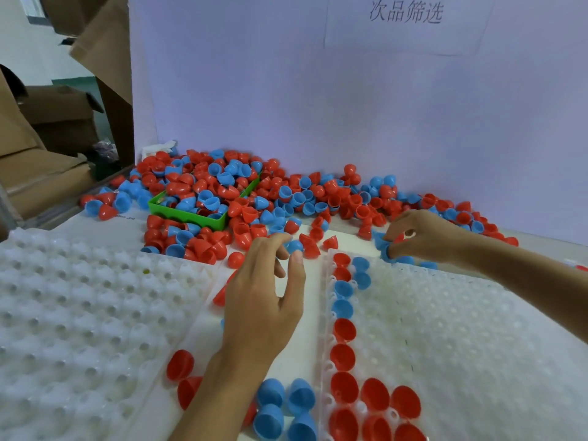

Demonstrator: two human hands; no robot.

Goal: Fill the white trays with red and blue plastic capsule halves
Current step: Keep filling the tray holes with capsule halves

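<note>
— What's along the table, from the left?
— Cardboard boxes (60, 113), an unfilled white tray (79, 313), a heap of capsule halves (254, 195) against the wall (318, 90).
— And the hands?
— Left hand (264, 297) loosely curled, holding nothing; right hand (420, 237) pinching a blue half (383, 246) above the partly filled tray (461, 329).

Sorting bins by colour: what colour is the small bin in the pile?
Green bin, clearest in the head view.

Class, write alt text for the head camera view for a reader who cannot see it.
Two bare hands work over white trays: the right hand pinches a blue capsule half at the right tray's far edge, and the left hand hovers, fingers curled. Red and blue halves are heaped behind, burying a green bin.
</note>
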